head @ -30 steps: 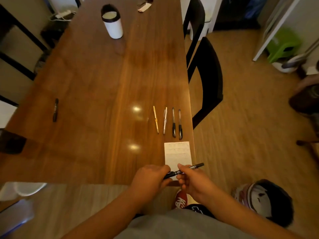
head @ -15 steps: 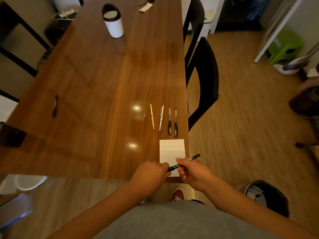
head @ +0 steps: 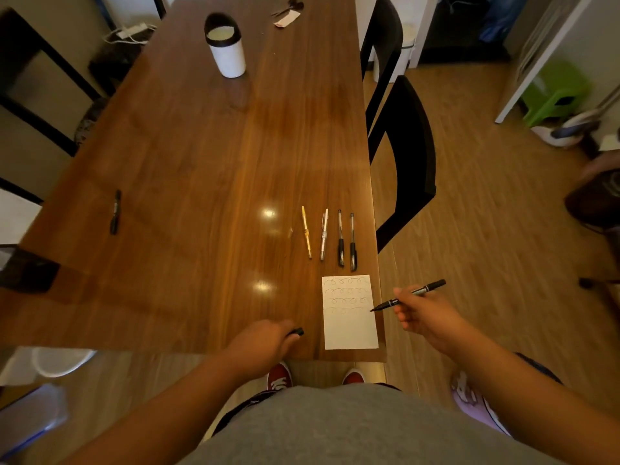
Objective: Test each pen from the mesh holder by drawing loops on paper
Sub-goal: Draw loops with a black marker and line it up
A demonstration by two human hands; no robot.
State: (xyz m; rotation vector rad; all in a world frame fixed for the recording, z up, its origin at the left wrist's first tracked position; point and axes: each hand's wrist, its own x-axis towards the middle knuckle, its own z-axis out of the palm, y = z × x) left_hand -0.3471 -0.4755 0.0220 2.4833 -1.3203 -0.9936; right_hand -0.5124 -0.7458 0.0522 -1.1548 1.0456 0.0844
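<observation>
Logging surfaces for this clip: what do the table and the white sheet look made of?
The table looks like wood or wood veneer with a glossy finish: visible grain, bright lamp reflections. The sheet looks like matte paper: flat, no glare, with pen loops drawn on it.

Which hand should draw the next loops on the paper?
The right hand. It holds the uncapped black marker with the tip already pointing at the paper's right edge. The left hand only holds the cap and rests on the table beside the paper.
</observation>
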